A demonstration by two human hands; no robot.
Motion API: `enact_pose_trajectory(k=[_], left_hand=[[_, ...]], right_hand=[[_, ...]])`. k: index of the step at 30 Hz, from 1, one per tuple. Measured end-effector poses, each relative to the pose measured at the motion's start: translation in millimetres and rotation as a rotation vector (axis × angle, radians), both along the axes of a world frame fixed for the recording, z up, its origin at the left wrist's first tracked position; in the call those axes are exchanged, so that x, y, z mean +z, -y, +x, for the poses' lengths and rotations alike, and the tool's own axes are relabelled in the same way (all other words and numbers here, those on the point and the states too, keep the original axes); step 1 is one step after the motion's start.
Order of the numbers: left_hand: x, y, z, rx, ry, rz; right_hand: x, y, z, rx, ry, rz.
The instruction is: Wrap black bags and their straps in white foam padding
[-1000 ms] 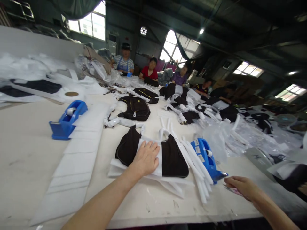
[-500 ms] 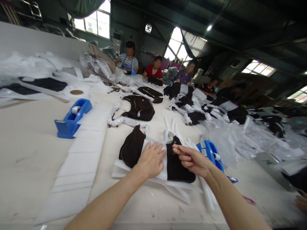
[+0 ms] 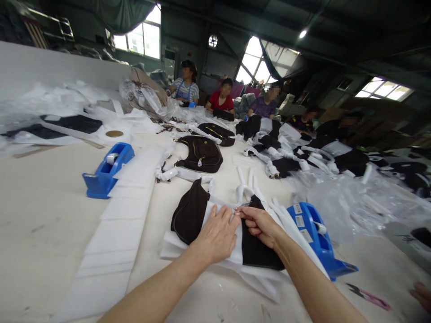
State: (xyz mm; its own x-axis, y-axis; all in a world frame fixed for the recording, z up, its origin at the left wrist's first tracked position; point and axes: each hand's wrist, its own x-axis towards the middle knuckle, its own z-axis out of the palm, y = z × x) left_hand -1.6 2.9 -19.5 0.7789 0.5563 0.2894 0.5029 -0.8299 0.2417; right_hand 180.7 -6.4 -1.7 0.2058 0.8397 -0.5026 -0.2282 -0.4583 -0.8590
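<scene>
A dark brown bag (image 3: 189, 211) lies on the table in front of me with a white foam sheet (image 3: 235, 251) wrapped round its middle. My left hand (image 3: 217, 233) lies flat on that sheet, fingers spread. My right hand (image 3: 257, 222) rests on the bag just right of it, thumb and forefinger pinched together at the sheet's upper edge, touching the left fingertips. Whatever the pinch holds is too small to make out. White wrapped straps (image 3: 283, 215) trail off the bag to the right.
A blue tape dispenser (image 3: 318, 237) stands right of the bag, another blue tape dispenser (image 3: 106, 170) at the left beside a row of white foam sheets (image 3: 124, 215). More black bags (image 3: 202, 154) and clear plastic (image 3: 346, 202) cover the far table. Several people sit at the back. Pink-handled scissors (image 3: 368, 296) lie near the front right.
My right hand came in from the table's front right edge near the dispenser, onto the bag, meeting the left fingertips. The left hand stayed flat on the sheet. The view shifted.
</scene>
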Motion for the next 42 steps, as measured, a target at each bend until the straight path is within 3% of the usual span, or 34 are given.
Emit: enact_pose_trajectory(k=[9, 15, 19, 23, 33, 42], left_hand=[[-1.4, -0.1, 1.7, 0.001, -0.004, 0.034], [-2.2, -0.4, 2.5, 0.012, -0.01, 0.049], [-1.9, -0.4, 3.0, 0.008, -0.012, 0.049], [-0.5, -0.2, 3.1, 0.012, 0.003, 0.045], [-1.9, -1.2, 4.2, 0.008, -0.02, 0.045], [5.3, -0.9, 6.4, 0.008, -0.074, 0.059]], right_hand=[[-6.1, 6.3, -7.3, 0.01, 0.16, 0.081], [-27.9, 3.2, -7.3, 0.009, 0.528, 0.335], [-38.5, 2.2, -6.1, -0.009, 0.744, 0.375], [-41.8, -0.8, 1.6, -0.035, 0.943, 0.34], [-43.6, -20.9, 18.9, 0.178, 0.913, 0.109], [-48.7, -54.8, 18.8, 0.221, 1.031, -0.049]])
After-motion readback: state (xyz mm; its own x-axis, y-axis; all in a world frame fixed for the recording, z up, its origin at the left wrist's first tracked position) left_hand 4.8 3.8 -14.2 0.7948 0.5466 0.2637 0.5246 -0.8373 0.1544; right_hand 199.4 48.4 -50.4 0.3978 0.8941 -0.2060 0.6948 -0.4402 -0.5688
